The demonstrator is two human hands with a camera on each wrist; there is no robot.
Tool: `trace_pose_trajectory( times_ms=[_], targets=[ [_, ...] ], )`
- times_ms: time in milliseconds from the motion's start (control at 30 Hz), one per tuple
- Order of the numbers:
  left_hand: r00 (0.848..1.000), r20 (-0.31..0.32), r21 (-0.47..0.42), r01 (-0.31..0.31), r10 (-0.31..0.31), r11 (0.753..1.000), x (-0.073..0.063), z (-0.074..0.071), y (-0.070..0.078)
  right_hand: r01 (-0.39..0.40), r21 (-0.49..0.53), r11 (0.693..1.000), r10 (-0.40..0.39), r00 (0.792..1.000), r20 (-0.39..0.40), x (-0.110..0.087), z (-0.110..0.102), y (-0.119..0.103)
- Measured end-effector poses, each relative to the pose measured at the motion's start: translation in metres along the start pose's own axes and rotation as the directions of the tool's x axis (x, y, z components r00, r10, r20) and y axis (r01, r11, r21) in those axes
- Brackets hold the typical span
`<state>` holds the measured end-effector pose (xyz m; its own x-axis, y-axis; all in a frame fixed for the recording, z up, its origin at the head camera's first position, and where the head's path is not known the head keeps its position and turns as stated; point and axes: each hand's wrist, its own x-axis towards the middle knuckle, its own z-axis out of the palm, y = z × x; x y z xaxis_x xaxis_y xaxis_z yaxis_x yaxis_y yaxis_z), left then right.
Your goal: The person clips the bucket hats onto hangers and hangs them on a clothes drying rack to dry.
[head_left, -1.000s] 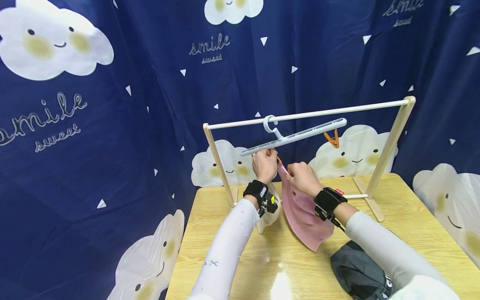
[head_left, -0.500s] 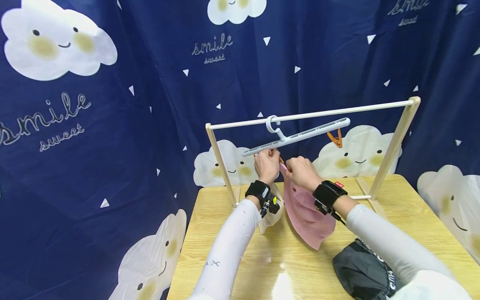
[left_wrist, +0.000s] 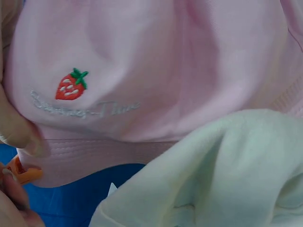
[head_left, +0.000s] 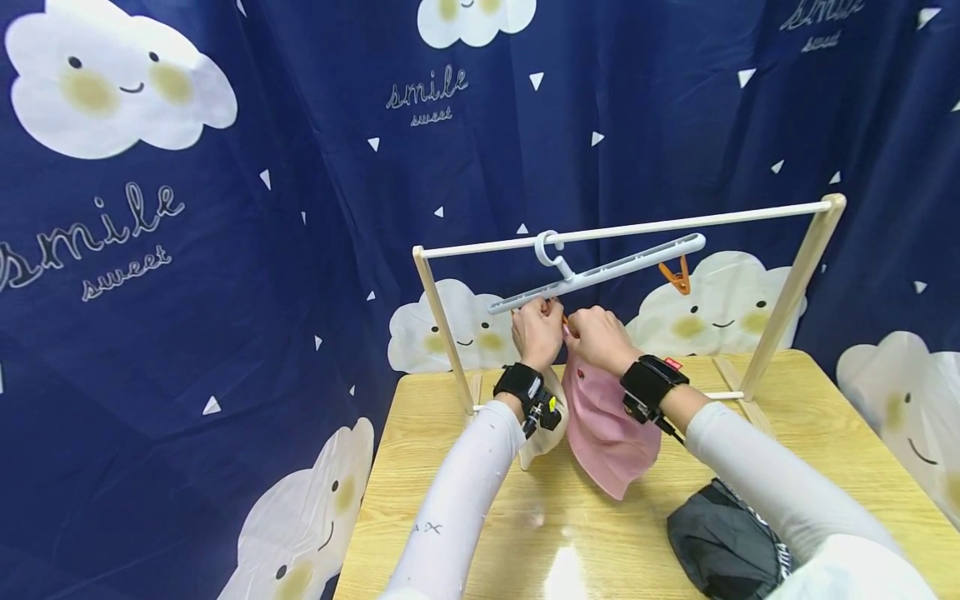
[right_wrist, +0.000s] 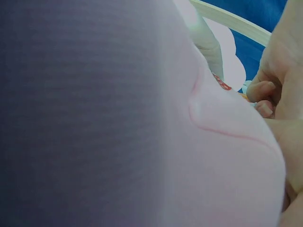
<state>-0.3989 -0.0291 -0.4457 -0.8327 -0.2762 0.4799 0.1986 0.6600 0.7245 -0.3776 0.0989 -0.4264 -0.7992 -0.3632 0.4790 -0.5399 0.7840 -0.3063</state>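
A pink hat (head_left: 607,433) with a strawberry patch (left_wrist: 71,86) hangs from my right hand (head_left: 602,337), which pinches its brim (left_wrist: 94,161). My left hand (head_left: 537,333) is just below the low left end of a pale blue hanger (head_left: 615,270), its fingers pinching an orange clip (left_wrist: 29,175). In the left wrist view the clip sits at the corner of the pink brim, close to the right thumb. A cream cloth piece (left_wrist: 227,165) hangs behind my left wrist, partly hidden. Another orange clip (head_left: 678,277) hangs from the hanger's raised right end.
The hanger hooks over the white rod (head_left: 675,223) of a wooden rack (head_left: 798,283) on the wooden table (head_left: 450,500). A dark grey fabric item (head_left: 716,537) with white lettering lies near my right forearm. A blue cloud-print curtain (head_left: 300,167) stands behind.
My right hand has moved slightly left and up, bringing the pink hat's edge closer to the clip in my left hand. The hanger stays tilted on the rod.
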Motion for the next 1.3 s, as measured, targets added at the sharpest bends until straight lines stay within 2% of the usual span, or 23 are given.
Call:
trace_pose_trajectory(
  times_ms=[200, 400, 733, 1033, 1300],
  targets=[
    [1.0, -0.011, 0.004, -0.019, 0.019, 1.0, 0.0, 0.004, 0.0, -0.009, 0.019, 1.0, 0.01, 1.0, -0.007, 0.003, -0.005, -0.001],
    [1.0, -0.016, 0.008, -0.02, 0.02, 1.0, -0.003, 0.007, -0.004, -0.04, 0.036, 0.999, 0.04, 0.999, 0.019, 0.003, -0.007, -0.006],
    [0.999, -0.026, -0.011, 0.033, -0.034, 0.999, -0.004, 0.011, -0.011, -0.125, 0.019, 0.992, 0.124, 0.99, 0.061, 0.0, -0.002, -0.009],
    [0.998, -0.006, -0.026, 0.064, -0.065, 0.998, -0.006, 0.01, -0.011, -0.101, 0.012, 0.995, 0.101, 0.995, 0.024, -0.007, 0.006, -0.006],
    [0.993, -0.004, -0.048, 0.118, -0.118, 0.992, -0.006, 0.01, -0.011, -0.113, 0.025, 0.993, 0.114, 0.993, -0.023, -0.014, 0.016, 0.0]
  ],
)
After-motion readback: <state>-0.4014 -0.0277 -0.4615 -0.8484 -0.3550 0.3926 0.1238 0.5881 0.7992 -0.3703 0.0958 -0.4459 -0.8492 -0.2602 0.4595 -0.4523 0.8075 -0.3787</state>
